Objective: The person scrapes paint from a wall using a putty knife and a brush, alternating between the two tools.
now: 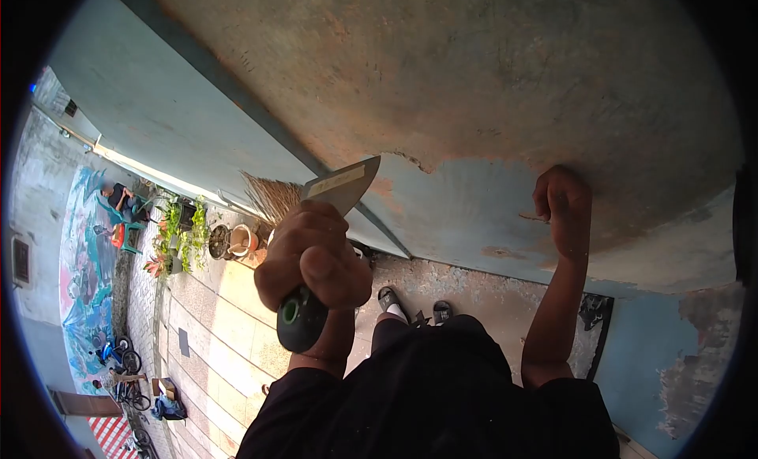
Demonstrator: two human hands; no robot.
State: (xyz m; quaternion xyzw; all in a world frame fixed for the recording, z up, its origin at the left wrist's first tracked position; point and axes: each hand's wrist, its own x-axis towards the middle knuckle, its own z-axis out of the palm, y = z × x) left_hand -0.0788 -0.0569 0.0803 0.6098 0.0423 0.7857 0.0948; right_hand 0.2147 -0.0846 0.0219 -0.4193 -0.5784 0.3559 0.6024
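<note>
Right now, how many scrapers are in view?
1: the scraper, gripped in the left hand, its blade pointing up and right in the picture. Others could be hidden.

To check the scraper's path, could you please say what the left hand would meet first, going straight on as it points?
The left hand would likely meet the wall, scraper first, near the peeling paint, though the depth is unclear.

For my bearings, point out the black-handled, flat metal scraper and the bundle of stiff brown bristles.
Black-handled, flat metal scraper (349,191): head view, on the blade.
Bundle of stiff brown bristles (273,197): head view, middle of the fanned bristles.
</note>
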